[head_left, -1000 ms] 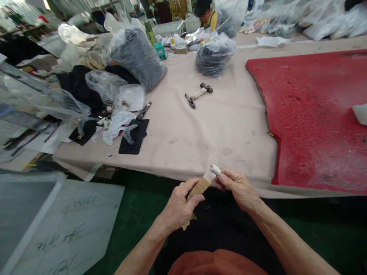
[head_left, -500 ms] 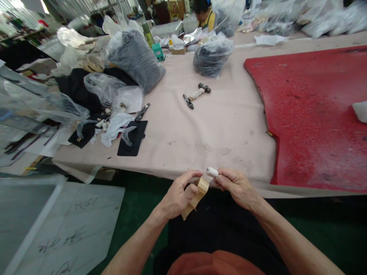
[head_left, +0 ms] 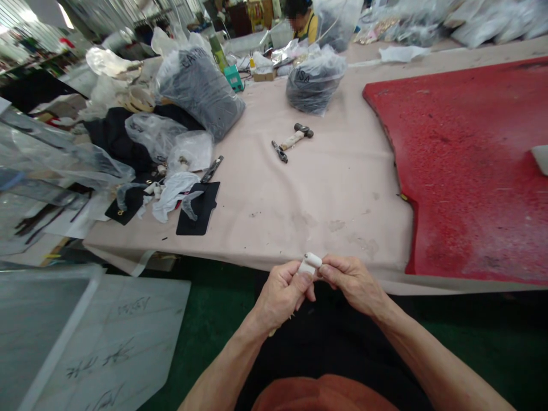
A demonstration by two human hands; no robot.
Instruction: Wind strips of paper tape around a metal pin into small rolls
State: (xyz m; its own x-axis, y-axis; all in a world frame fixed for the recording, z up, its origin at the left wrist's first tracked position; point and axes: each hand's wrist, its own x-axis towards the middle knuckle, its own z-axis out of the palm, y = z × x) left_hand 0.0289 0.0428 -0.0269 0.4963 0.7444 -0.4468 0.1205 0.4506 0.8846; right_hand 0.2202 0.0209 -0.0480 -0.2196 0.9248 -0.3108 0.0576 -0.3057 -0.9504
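Note:
A small white roll [head_left: 314,260] with a strip running off it is held between my two hands, over the table's front edge. My left hand [head_left: 285,291] is closed, its thumb and fingers pinching the pale strip [head_left: 305,268] beside the roll. Most of the strip's tan part is hidden behind that hand; only a bit of its tail shows below the palm. At the roll's right end, my right hand [head_left: 353,279] grips it between thumb and fingertips. Beyond them on the table lie a hammer [head_left: 297,137] with a wrapped handle and a small dark metal tool [head_left: 279,152].
A thick red board [head_left: 466,171] covers the table's right side. To the left are a black flat piece [head_left: 197,211], a cutter knife [head_left: 213,169] and piled plastic bags [head_left: 199,85]. A wrapped bundle [head_left: 314,85] stands farther back. A person [head_left: 306,23] sits beyond the table.
My left hand has closed over the strip and moved slightly right, covering the tan part that hung in sight before. The right hand keeps its hold on the roll.

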